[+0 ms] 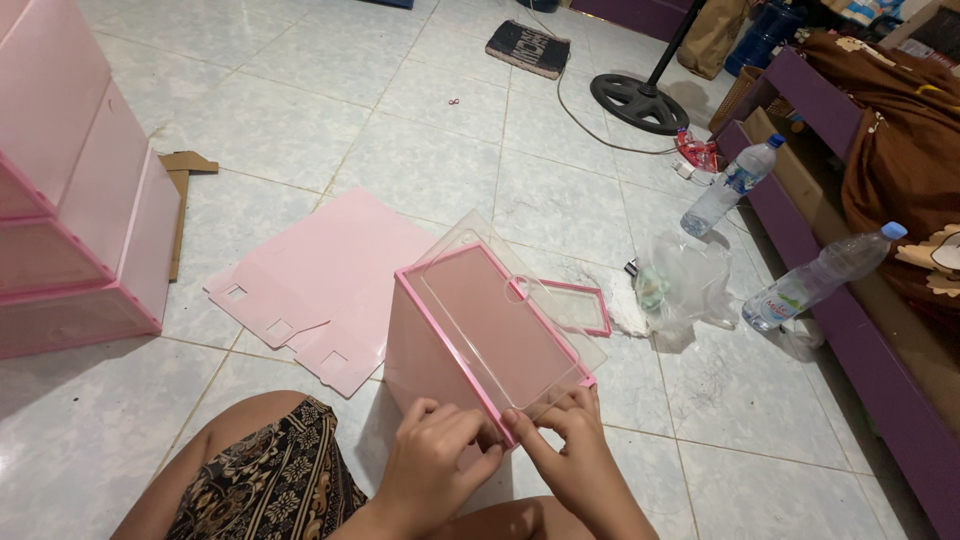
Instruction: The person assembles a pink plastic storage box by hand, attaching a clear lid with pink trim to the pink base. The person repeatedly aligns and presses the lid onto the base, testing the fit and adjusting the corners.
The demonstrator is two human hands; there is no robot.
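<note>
A pink plastic box [430, 350] with a darker pink frame stands on the tiled floor in front of me. A clear plastic panel [500, 310] lies tilted over its open top. My left hand [435, 455] and my right hand [570, 445] meet at the box's near corner, fingertips pinching the clear panel's near edge against the frame. A flat pink panel with square cut-outs [320, 280] lies on the floor just left of the box. A small pink frame piece [578, 305] lies to its right.
Stacked pink boxes [75, 200] stand at the left. Two plastic water bottles [728, 185] [820, 278], a crumpled clear bag [685, 285], a fan base [640, 102] with its cord, cardboard scraps [180, 200] and a purple furniture edge [860, 350] lie around. My knee [250, 470] is at the bottom.
</note>
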